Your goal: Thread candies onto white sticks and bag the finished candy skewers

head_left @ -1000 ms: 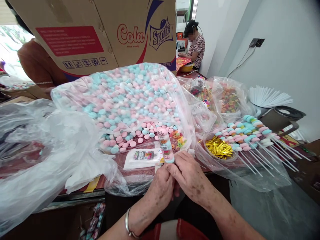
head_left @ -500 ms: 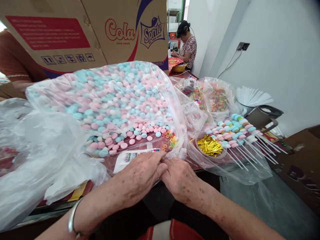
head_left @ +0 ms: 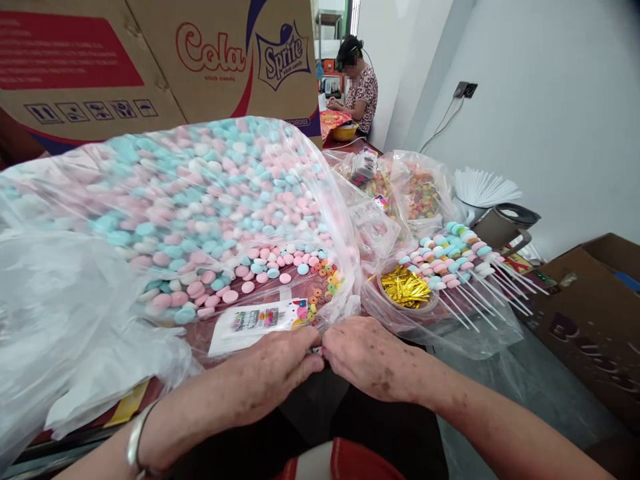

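My left hand (head_left: 275, 367) and my right hand (head_left: 367, 357) meet at the table's front edge, both closed with fingertips together. A small bit of something pale shows between them, too hidden to name. Just beyond my left hand lies a white packet with a printed label (head_left: 250, 321). Past it, pink, blue and white round candies (head_left: 200, 287) spill from a large clear plastic bag (head_left: 345, 220) full of them. Small ring-shaped candies (head_left: 327, 283) in orange, yellow and green lie near the bag's opening.
Gold twist ties (head_left: 405, 287) fill a round tub at right, beside candy skewers (head_left: 450, 257) on white sticks. Behind stand a grey mug (head_left: 505, 223), white sticks (head_left: 485, 190) and a carton (head_left: 240, 80). Crumpled plastic (head_left: 75, 320) covers the left. Another person (head_left: 363, 93) sits beyond.
My view has turned a little to the right. My hands have drawn slightly apart at the fingertips, and more of the printed packet shows beyond my left hand.
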The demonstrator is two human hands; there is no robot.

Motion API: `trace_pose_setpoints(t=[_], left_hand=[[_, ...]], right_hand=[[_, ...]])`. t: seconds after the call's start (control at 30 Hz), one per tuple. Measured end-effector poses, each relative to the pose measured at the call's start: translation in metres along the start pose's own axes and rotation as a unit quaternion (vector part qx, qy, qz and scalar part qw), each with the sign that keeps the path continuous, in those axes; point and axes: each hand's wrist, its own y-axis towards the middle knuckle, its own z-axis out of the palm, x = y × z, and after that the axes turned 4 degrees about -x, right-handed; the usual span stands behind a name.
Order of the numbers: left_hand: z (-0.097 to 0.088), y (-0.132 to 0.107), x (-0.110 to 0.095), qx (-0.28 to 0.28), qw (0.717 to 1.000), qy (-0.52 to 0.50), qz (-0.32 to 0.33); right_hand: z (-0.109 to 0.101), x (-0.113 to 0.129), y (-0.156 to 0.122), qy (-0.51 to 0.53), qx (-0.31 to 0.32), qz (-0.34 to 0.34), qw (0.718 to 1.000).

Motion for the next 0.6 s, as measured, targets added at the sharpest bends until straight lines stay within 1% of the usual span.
trace_pose_setpoints(t=[0.07, 0.1, 0.17, 0.2, 0.23, 0.27, 0.3, 0.33, 0.37, 0.4, 0.47, 0.5, 0.53, 0.6], left_hand=[[0.008, -0.002, 0.006, 0.054, 0.993, 0.098, 0.042], [0.012, -0.002, 0.007, 0.067, 0.985, 0.144, 0.061], [0.016, -0.002, 0.008, 0.063, 0.966, 0.227, 0.106], [0.016, -0.001, 0.007, 0.051, 0.958, 0.255, 0.120], [0.016, 0.000, 0.005, 0.033, 0.958, 0.260, 0.118], [0.015, 0.001, 0.003, 0.014, 0.964, 0.246, 0.101], [0.014, 0.002, 0.000, -0.003, 0.975, 0.211, 0.069], [0.014, 0.002, -0.003, -0.017, 0.987, 0.161, 0.024], [0.014, 0.002, -0.005, -0.024, 0.994, 0.103, -0.031], [0.015, 0.003, -0.007, -0.029, 0.995, 0.042, -0.087], [0.020, 0.003, -0.008, -0.039, 0.980, -0.060, -0.187], [0.023, 0.003, -0.008, -0.041, 0.969, -0.095, -0.223], [0.026, 0.004, -0.008, -0.042, 0.960, -0.122, -0.248], [0.032, 0.004, -0.007, -0.048, 0.948, -0.164, -0.269]], right_hand=[[-0.001, -0.003, 0.000, 0.021, 0.014, 0.024, 0.999], [-0.002, -0.005, -0.001, 0.033, 0.014, 0.041, 0.999], [-0.009, -0.013, -0.004, 0.065, -0.003, 0.070, 0.995], [-0.014, -0.021, -0.008, 0.083, -0.021, 0.087, 0.992], [-0.020, -0.031, -0.013, 0.099, -0.042, 0.099, 0.989], [-0.027, -0.043, -0.019, 0.107, -0.068, 0.117, 0.985], [-0.033, -0.057, -0.026, 0.093, -0.087, 0.139, 0.982], [-0.037, -0.071, -0.034, 0.057, -0.099, 0.146, 0.983], [-0.040, -0.086, -0.041, 0.007, -0.099, 0.152, 0.983], [-0.041, -0.099, -0.048, -0.032, -0.073, 0.150, 0.985], [-0.036, -0.119, -0.057, -0.067, -0.008, 0.129, 0.989], [-0.032, -0.126, -0.059, -0.075, 0.012, 0.122, 0.990], [-0.027, -0.131, -0.059, -0.076, 0.027, 0.115, 0.990], [-0.017, -0.137, -0.059, -0.074, 0.037, 0.107, 0.991]])
